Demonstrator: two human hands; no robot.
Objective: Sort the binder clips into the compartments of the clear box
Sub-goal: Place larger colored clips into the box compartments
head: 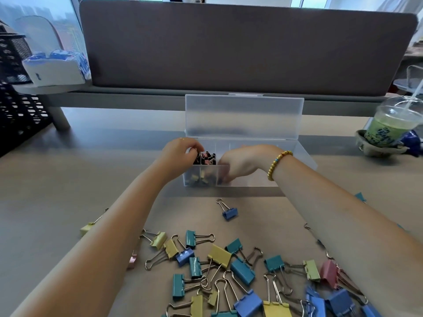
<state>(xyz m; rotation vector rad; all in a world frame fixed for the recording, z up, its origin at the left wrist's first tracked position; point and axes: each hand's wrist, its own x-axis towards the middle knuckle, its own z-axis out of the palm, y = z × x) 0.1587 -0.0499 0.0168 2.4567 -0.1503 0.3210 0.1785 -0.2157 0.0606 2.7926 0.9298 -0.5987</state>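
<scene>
The clear box (295, 154) sits at the centre of the frame on a smooth grey-brown desk (91, 179), its frosted plastic lid (243, 115) standing upright at the back. Thin walls split it into compartments; the leftmost ones hold small black binder clips (207, 156). The left hand (180, 152) hovers over the box's left end, fingers curled together, perhaps pinching a small clip, though that is too blurred to tell. The right hand (238, 163), with a gold bead bracelet (278, 164) at the wrist, reaches down into a middle compartment, its fingertips hidden behind the wall. Larger clips (229, 271) in yellow, teal, blue and pink, with bent wire handles, lie scattered across the lower frame. One blue clip (229, 212) lies alone on the open desk between that pile and the box.
</scene>
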